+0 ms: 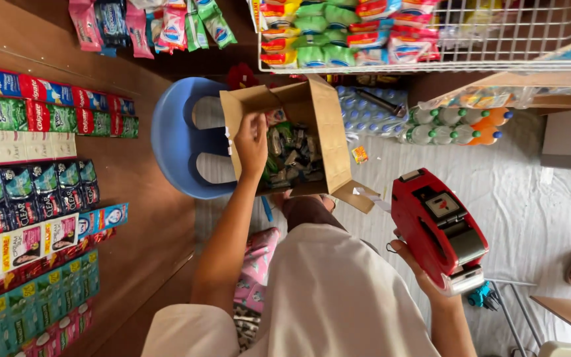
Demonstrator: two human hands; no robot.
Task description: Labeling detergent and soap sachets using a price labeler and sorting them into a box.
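At frame centre, the left hand (251, 142) reaches into the open brown cardboard box (328, 122), fingers curled on small dark foil packets (292, 155); whether it grips one I cannot tell. The box sits on a blue plastic stool (176, 139), within easy reach. At lower right, the right hand (424, 277) grips a red price-label gun (439, 228).

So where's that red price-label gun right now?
In the head view, the red label gun is at lower right, gripped in the person's right hand, off to the right of the open cardboard box that the left hand reaches into.
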